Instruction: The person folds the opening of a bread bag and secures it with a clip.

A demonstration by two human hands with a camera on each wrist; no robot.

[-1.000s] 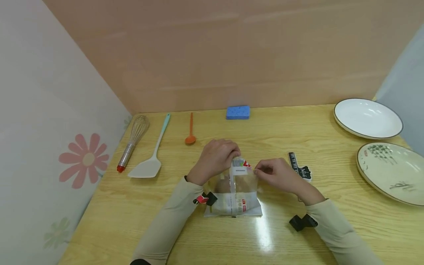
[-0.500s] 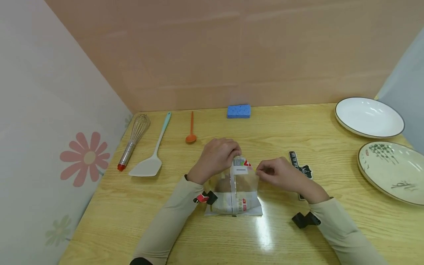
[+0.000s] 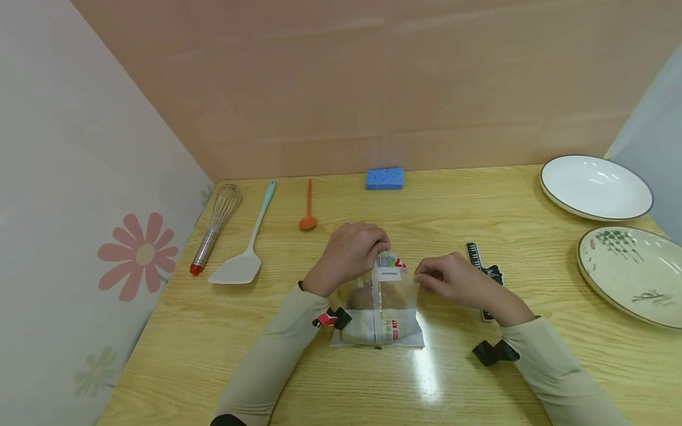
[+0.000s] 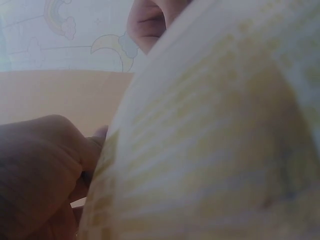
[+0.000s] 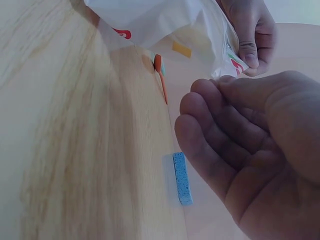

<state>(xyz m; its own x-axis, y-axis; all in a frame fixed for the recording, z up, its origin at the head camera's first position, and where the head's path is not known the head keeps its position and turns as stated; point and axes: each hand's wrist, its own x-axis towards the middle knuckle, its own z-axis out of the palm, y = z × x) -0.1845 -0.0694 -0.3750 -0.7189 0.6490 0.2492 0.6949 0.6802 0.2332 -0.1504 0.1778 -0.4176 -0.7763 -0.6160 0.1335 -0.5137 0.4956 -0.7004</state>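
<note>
Head view: the bag (image 3: 380, 328) is held between both hands, its near edge apparently resting on the table (image 3: 213, 361), perhaps so that its weight is borne there. Its top is gripped by the curled fingers of the left hand (image 3: 351, 254), while the right corner is pinched between thumb and fingertips of the right hand (image 3: 453, 281); by this spacing, the top edge is probably held steady and stretched. The whisk (image 3: 215, 228), spatula (image 3: 242, 260), spoon (image 3: 308, 222) and sponge (image 3: 385, 178) are laid well apart from the bag, presumably so that neither arm is hindered.
</note>
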